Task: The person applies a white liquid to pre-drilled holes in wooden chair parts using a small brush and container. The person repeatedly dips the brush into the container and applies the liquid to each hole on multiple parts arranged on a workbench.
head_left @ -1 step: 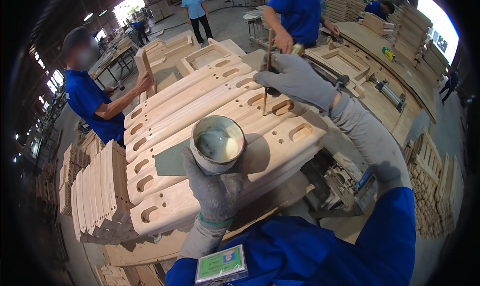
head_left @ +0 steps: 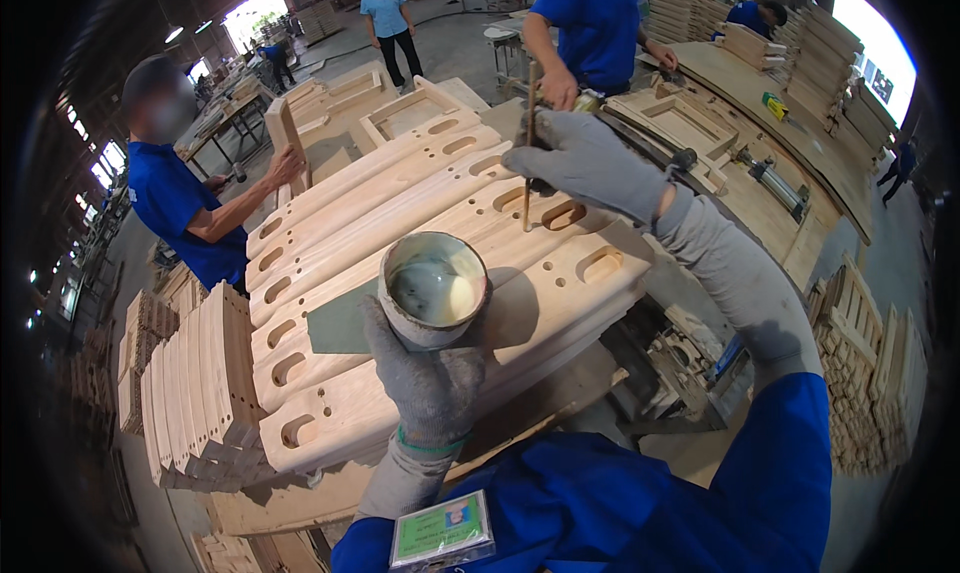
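The left arm (head_left: 400, 481) is pointing forward and sitting low. The gloved left grip (head_left: 430, 383) is curling up, holding from below. The right arm (head_left: 750, 278) is stretching out farther, bending at the elbow (head_left: 792, 363). The gloved right grip (head_left: 595, 163) is pinching, and its wrist (head_left: 667, 200) is peeking out bare.

Your left hand (head_left: 432, 378) and right hand (head_left: 595, 163) wear grey gloves (head_left: 620, 178), the left green-banded, your shirt (head_left: 610, 503) is blue, the cup (head_left: 425, 278) cream-and-grey inside, the boards (head_left: 375, 238) pale tan.
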{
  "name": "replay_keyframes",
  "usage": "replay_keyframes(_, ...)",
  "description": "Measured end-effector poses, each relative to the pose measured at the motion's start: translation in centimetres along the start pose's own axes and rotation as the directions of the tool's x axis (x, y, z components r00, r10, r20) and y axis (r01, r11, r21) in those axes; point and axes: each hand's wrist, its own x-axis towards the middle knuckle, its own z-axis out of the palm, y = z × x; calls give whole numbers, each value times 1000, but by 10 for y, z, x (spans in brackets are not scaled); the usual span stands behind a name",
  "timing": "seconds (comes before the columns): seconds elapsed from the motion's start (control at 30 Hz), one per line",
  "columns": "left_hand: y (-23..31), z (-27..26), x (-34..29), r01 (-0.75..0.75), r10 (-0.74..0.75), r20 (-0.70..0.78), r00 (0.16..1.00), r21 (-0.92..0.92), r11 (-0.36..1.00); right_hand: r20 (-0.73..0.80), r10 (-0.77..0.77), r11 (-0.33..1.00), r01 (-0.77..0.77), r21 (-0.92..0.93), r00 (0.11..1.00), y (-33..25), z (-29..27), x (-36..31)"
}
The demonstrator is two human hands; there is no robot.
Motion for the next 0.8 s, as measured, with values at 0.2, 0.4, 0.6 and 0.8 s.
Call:
replay_keyframes(0.2,-7,-13,-3,-118,117,21,993,313,943,16,-102,993,103,-49,995,-1,-1,10)
replay_keyframes(0.4,-5,-13,-6,-230,224,66,972,444,866,-8,-361,879,337,-339,933,27,17,23)
replay_keyframes(0.6,3,-5,2,355,-412,110,905,-729,585,5,-246,932,238,-275,969,29,10,23)
replay_keyframes(0.8,10,9,2,110,-108,20,994,-224,968,78,-17,1000,19,-18,997,18,13,18)
